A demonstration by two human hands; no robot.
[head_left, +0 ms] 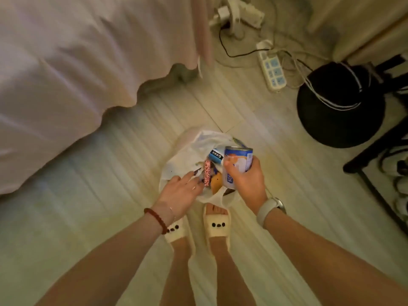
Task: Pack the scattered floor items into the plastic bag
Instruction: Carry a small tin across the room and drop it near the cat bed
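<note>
Blue tin can [238, 165]: rigid, likely heavy, slick; right hand [246, 181] wraps its side over thin plastic bag [187, 155]. Left hand [182, 191] open, empty, at bag mouth.

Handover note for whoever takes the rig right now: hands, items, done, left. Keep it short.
Right hand: gripping the blue can, held upright over the open plastic bag; not released yet.
Left hand: open, fingers spread at the bag's near-left edge, holding nothing.
Bag: on the floor in front of the slippers. Already inside: a pink patterned tube, an orange piece, a dark-labelled pack.
Left: lower the can in and let go. No other loose items visible on the nearby floor.
</note>
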